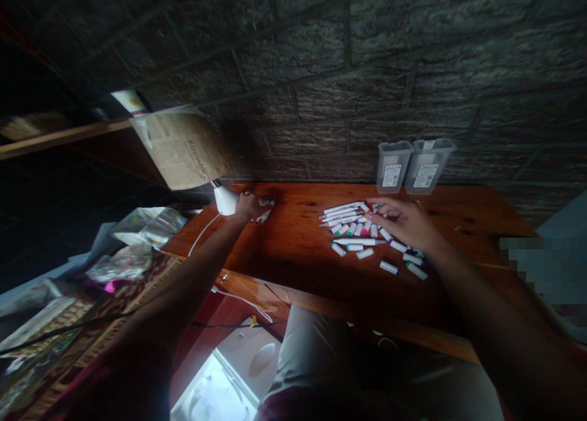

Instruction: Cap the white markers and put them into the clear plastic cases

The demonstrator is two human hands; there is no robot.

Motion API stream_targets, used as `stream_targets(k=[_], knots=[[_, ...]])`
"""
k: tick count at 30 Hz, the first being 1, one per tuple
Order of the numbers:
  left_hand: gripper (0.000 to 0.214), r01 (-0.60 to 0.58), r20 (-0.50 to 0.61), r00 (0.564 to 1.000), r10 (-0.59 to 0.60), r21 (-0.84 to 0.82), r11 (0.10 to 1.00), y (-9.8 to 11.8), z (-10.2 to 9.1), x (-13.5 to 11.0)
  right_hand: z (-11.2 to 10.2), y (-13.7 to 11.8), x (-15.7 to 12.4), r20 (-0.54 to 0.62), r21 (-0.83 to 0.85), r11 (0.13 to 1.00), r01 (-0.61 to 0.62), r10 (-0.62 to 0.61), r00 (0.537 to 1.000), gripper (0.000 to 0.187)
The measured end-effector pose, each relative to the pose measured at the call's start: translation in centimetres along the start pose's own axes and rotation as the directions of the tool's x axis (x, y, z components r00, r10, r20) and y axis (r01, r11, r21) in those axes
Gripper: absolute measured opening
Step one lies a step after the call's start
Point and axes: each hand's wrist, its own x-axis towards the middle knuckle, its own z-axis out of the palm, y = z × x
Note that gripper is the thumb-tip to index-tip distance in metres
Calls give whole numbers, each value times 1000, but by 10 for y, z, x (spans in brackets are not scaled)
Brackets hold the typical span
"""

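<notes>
Several white markers (355,228) with coloured caps lie scattered on a wooden table (302,250). My right hand (403,221) rests over their right side, fingers spread and reaching among them. Far to the left, my left hand (251,206) is closed around a few markers (265,213) beside the white base of a lamp (225,200).
Two clear plastic containers (394,165) with labels stand at the table's back edge against a dark brick wall. A paper lampshade (183,146) hangs over the left corner. A white cable (204,228) runs off the table. Bags and patterned cloth lie at left.
</notes>
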Motion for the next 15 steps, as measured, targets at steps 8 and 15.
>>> stream_targets(k=[8,15], knots=[[44,-21,-10,1000,21,4,1000,-4,6,7,-1,-3,0,-6,21,1000,-2,2,1000,48],[43,-9,-7,1000,8,-23,1000,-7,7,8,-1,-3,0,-8,4,1000,-7,7,1000,48]])
